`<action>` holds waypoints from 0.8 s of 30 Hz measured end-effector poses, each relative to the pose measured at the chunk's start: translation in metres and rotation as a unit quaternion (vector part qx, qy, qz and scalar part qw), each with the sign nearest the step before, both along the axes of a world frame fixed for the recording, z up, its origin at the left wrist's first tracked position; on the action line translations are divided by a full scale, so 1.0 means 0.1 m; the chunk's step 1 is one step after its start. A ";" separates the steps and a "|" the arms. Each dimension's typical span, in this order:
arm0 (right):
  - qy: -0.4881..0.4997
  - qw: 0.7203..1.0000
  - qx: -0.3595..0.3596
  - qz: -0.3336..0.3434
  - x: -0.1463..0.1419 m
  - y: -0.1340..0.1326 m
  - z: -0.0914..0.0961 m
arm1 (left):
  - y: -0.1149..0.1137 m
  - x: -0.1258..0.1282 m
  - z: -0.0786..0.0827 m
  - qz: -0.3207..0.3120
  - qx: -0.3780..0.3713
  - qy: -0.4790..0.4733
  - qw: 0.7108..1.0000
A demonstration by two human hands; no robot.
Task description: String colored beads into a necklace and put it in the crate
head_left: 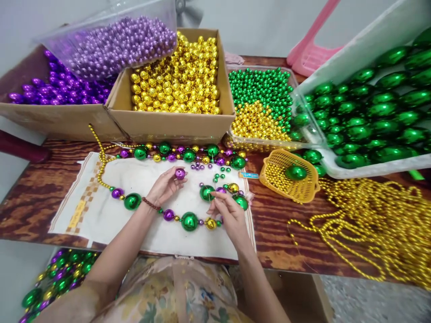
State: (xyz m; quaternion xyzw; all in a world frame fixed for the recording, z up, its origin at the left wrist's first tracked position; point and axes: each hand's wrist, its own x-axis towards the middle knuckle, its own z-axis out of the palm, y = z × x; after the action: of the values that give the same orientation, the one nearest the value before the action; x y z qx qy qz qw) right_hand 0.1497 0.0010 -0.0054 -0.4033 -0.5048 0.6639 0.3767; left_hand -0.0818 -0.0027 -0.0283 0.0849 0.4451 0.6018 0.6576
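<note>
Head view, nearest first: floral clothing fills the bottom centre, and purple, green and gold strands crowd the lower left. On the wood-grained tabletop lies a white cloth, with the multicoloured bead strand curving around its middle. Just right of centre, the right hand has thumb and forefinger pinched together on a thin thread, close beside a large green bead; whether it touches that bead, I cannot tell. Near centre, the left hand is partly curled, a purple bead between its fingertips. Lettering on the cloth's yellow patch, at left, runs sideways and is too small to read. A blue label by the cloth's right edge carries pale, illegible marks. Right of it sit a yellow basket and gold bead strands. Farther back, an unmarked-looking cardboard box at upper centre holds gold beads; a white box at upper right holds large green ones.
</note>
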 end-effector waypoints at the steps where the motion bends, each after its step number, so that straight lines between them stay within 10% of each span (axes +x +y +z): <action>1: -0.002 1.000 0.002 0.003 0.00 -0.01 -0.02 | 0.01 0.00 0.00 -0.001 0.002 -0.003 1.000; 6: -0.033 0.999 -0.009 -0.012 -0.02 -0.06 -0.10 | 0.01 -0.01 -0.04 -0.004 0.016 0.032 0.999; 9: -0.027 0.999 -0.025 -0.031 -0.03 -0.08 -0.14 | 0.03 0.00 -0.10 -0.007 0.036 0.209 0.977; 13: -0.019 0.998 -0.042 -0.046 -0.03 -0.10 -0.18 | 0.12 0.04 -0.13 -0.071 0.092 0.605 0.788; 17: -0.020 0.998 -0.049 -0.043 0.00 -0.10 -0.20 | 0.17 0.07 -0.19 -0.145 0.060 0.774 0.613; 21: -0.011 0.997 -0.052 -0.048 0.03 -0.09 -0.20 | 0.14 0.01 -0.25 -0.129 0.069 0.805 0.576; 24: -0.011 0.997 -0.055 -0.051 0.05 -0.07 -0.21 | 0.21 -0.12 0.00 -0.050 0.099 0.817 0.566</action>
State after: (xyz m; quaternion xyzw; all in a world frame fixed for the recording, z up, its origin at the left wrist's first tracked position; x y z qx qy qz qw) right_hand 0.1546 -0.0065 -0.0259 -0.4559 -0.4509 0.6658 0.3816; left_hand -0.0934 0.0183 -0.0284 0.6268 0.7256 0.2823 0.0298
